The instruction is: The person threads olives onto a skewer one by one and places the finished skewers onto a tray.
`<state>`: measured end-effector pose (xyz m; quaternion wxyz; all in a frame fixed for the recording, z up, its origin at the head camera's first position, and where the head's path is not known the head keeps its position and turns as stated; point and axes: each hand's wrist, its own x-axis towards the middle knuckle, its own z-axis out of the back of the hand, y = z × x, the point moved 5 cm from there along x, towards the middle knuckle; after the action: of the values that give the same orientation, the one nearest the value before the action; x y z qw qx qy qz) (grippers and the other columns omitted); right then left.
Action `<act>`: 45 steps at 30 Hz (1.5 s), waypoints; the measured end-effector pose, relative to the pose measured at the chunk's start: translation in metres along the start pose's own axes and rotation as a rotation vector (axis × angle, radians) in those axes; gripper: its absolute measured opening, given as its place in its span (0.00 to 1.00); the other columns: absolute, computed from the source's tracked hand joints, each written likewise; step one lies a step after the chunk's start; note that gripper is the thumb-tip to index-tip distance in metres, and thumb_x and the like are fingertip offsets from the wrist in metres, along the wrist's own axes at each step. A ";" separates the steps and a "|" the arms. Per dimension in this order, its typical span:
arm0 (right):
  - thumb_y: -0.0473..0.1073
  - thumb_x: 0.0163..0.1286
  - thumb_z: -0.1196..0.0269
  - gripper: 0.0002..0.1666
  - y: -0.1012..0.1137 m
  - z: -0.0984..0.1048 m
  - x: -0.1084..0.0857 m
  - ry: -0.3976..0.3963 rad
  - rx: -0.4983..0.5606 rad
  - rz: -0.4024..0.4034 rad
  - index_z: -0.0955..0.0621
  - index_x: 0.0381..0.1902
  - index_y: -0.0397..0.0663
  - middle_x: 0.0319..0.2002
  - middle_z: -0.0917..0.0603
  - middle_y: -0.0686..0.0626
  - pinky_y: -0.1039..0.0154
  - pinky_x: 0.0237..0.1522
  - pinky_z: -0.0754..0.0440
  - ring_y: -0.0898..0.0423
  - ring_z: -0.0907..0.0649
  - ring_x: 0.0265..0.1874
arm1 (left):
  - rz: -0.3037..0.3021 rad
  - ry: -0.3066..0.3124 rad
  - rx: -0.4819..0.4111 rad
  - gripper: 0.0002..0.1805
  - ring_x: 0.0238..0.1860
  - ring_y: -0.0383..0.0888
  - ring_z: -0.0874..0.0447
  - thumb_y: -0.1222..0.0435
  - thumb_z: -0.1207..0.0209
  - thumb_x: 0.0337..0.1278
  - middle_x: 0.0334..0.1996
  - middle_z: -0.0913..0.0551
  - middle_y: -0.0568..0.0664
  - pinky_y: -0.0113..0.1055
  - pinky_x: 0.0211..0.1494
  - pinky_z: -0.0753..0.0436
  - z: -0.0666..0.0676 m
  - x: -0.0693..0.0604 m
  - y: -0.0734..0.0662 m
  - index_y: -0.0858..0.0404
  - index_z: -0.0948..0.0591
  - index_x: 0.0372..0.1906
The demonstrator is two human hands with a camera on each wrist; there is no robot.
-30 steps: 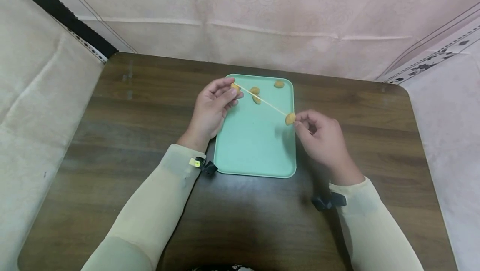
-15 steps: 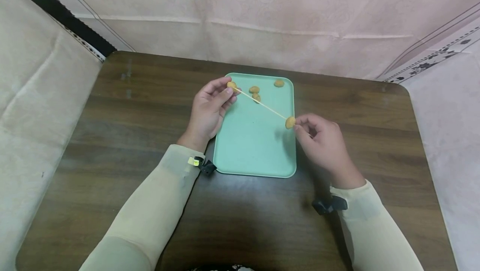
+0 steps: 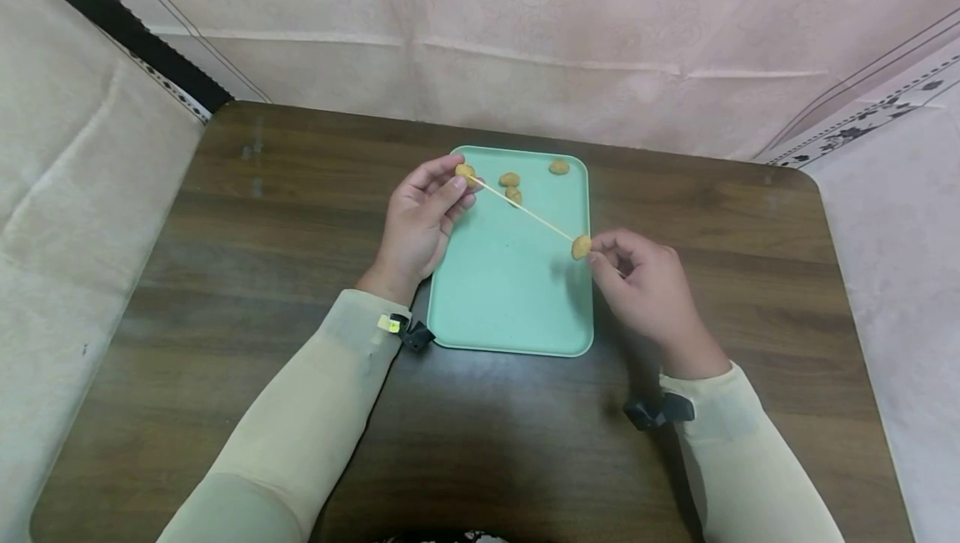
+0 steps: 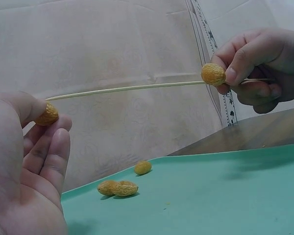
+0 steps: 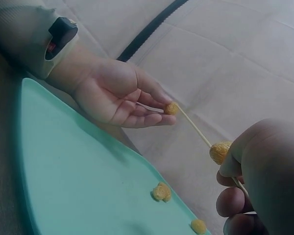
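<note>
My left hand (image 3: 416, 222) pinched a wrinkled yellow piece (image 3: 465, 170) between thumb and forefinger, the gap no wider than the piece itself. My right hand (image 3: 648, 280) was closed on the thin stick (image 3: 528, 213), fingertips just behind a second piece (image 3: 581, 247) threaded on it, the stick's tail running back among my curled fingers. The stick slanted between my two grips, its far end meeting the left piece by my thumb tip; whether it had gone in, I could not tell.

Doing this well, I judged, meant aiming at the middle of that piece, pushing steadily from the right, and holding my left fingertips out of the end's path. A hard shove could bend the stick or split the piece.

Below my fingers lay the green tray (image 3: 510, 309), with a touching pair of pieces (image 3: 509, 180) past the stick and a lone piece (image 3: 558, 167) farther right.
</note>
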<state>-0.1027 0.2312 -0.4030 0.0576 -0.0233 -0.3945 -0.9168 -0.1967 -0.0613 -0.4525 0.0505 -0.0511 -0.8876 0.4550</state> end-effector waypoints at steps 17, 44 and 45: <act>0.39 0.80 0.31 0.06 0.004 -0.002 -0.004 -0.001 0.010 0.052 0.09 0.49 0.47 0.26 0.20 0.51 0.67 0.28 0.25 0.54 0.23 0.27 | -0.148 -0.118 0.329 0.20 0.57 0.45 0.07 0.67 0.27 0.75 0.56 0.09 0.52 0.31 0.62 0.08 0.008 -0.001 -0.002 0.69 0.12 0.65; 0.38 0.78 0.30 0.05 0.021 -0.015 -0.006 0.047 0.027 0.084 0.09 0.47 0.49 0.21 0.24 0.54 0.64 0.25 0.26 0.54 0.26 0.22 | -0.378 -0.198 0.579 0.12 0.45 0.45 0.10 0.70 0.24 0.68 0.44 0.13 0.47 0.28 0.48 0.10 0.009 -0.007 -0.012 0.65 0.06 0.53; 0.38 0.78 0.30 0.05 0.021 -0.016 -0.006 0.048 0.027 0.083 0.09 0.47 0.49 0.21 0.24 0.54 0.64 0.25 0.26 0.54 0.26 0.22 | -0.387 -0.199 0.580 0.12 0.45 0.45 0.10 0.70 0.24 0.68 0.44 0.13 0.47 0.28 0.48 0.10 0.009 -0.007 -0.013 0.65 0.06 0.53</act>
<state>-0.0942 0.2057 -0.3988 0.1053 -0.0170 -0.4042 -0.9084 -0.1911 -0.0771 -0.4476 0.0613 0.1788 -0.7154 0.6726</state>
